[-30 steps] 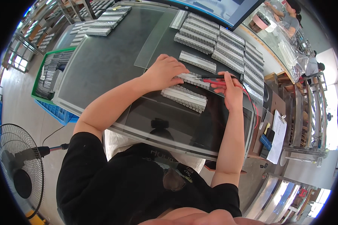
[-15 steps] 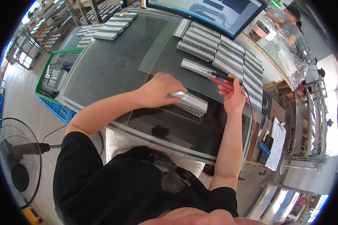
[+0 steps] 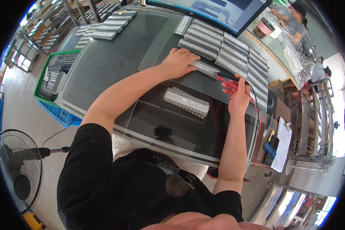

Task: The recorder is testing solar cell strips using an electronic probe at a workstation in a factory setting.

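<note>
A dark table (image 3: 103, 65) fills the middle, with a clear sheet (image 3: 188, 130) lying on its near part. A monitor (image 3: 218, 11) stands at the far edge. Rows of grey strips (image 3: 234, 50) lie packed side by side on the far right of the table, and more strips (image 3: 107, 27) sit at the far left. Beyond the left edge, a green crate (image 3: 40, 73) holds grey parts, with a blue crate (image 3: 59, 115) near it and a fan (image 3: 15, 172) on the floor lower left.

One lone block (image 3: 186, 102) of grey pieces rests on the clear sheet, between the two forearms and touched by neither.

The left hand (image 3: 179, 61) lies palm down, fingers bent, pressing on the near end of one strip (image 3: 205, 68) just beside the packed rows. The right hand (image 3: 238, 94) pinches red and black probes (image 3: 228, 78) between thumb and fingers, their tips pointing toward that strip; a red lead (image 3: 257, 107) trails from them along the table's right edge.
</note>
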A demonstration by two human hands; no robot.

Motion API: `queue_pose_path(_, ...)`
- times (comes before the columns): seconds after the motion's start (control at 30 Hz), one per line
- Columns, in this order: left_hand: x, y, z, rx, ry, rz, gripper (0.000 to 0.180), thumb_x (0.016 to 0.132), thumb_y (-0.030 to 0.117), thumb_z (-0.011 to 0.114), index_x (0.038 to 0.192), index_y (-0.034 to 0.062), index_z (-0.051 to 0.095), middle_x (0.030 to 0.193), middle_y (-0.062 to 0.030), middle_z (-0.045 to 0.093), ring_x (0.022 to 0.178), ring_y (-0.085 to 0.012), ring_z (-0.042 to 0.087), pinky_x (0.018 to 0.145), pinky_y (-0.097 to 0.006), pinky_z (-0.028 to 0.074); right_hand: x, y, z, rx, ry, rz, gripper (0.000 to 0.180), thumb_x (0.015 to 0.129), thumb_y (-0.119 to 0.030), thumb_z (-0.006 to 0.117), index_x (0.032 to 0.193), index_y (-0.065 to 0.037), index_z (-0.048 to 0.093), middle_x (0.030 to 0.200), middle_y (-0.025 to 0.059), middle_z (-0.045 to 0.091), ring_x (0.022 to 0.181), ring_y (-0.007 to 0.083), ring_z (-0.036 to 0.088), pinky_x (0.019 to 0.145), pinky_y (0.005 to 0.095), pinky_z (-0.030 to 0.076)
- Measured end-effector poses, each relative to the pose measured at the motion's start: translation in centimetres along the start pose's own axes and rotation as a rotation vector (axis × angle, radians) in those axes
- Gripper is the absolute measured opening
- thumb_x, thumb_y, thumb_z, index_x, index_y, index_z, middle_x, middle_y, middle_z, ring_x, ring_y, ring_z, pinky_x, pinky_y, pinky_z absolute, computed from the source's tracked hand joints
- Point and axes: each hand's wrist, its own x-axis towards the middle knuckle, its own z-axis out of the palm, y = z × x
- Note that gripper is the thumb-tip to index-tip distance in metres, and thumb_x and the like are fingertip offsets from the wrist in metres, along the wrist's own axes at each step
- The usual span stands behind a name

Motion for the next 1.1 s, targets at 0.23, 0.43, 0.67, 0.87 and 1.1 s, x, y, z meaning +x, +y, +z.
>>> queue_pose_path(0.23,-0.4,0.3,-1.5,0.059,0.106,0.164,0.037,0.076,0.024,0.065,0.111,0.0159,0.056,0.103,-0.0005,0.059,0.102,-0.0194,0.05,0.091,-0.037,0.032,0.1,-0.1,-0.2,0.015,0.012,-0.001,0.03,0.093,-0.029,0.044,0.102,-0.001,0.049,0.086,0.0127,0.058,0.066,0.0241,0.064,0.05,0.0291,0.051)
queue_pose_path(0.43,-4.4,1.1,-2.2,-0.035,0.094,0.205,0.037,0.072,0.02,0.067,0.107,0.0143,0.058,0.099,-0.0013,0.06,0.097,-0.0192,0.053,0.09,-0.036,0.034,-0.2,-0.5,-0.1,-0.086,-0.133,0.078,0.03,0.093,-0.03,0.044,0.101,-0.002,0.053,0.085,0.0117,0.058,0.065,0.0215,0.064,0.049,0.0255,0.05)
queue_pose_path(0.67,-4.8,0.8,-2.3,-0.062,0.064,0.177,0.032,0.074,0.024,0.065,0.105,0.0145,0.059,0.1,-0.0007,0.06,0.099,-0.0176,0.052,0.091,-0.035,0.032,-0.2,-0.5,-0.1,-0.206,-0.234,0.117,0.03,0.092,-0.029,0.046,0.102,-0.002,0.054,0.086,0.0117,0.057,0.067,0.0193,0.064,0.05,0.0227,0.05)
queue_pose_path(0.87,-4.8,0.7,-2.1,-0.066,0.044,0.163,0.031,0.076,0.027,0.064,0.103,0.015,0.059,0.1,-0.0009,0.06,0.099,-0.0174,0.051,0.091,-0.035,0.032,0.0,0.0,-0.2,-0.188,-0.25,0.127,0.03,0.092,-0.029,0.046,0.102,-0.001,0.053,0.087,0.0122,0.058,0.069,0.0201,0.064,0.052,0.0231,0.05)
queue_pose_path(1.1,-4.8,0.9,-2.4,-0.069,0.058,0.168,0.033,0.073,0.021,0.067,0.104,0.0141,0.059,0.1,-0.0001,0.06,0.098,-0.0175,0.052,0.091,-0.034,0.032,0.0,0.2,0.0,-0.197,-0.248,0.12,0.03,0.093,-0.029,0.044,0.104,-0.002,0.052,0.087,0.0123,0.059,0.071,0.0223,0.065,0.051,0.0242,0.051)
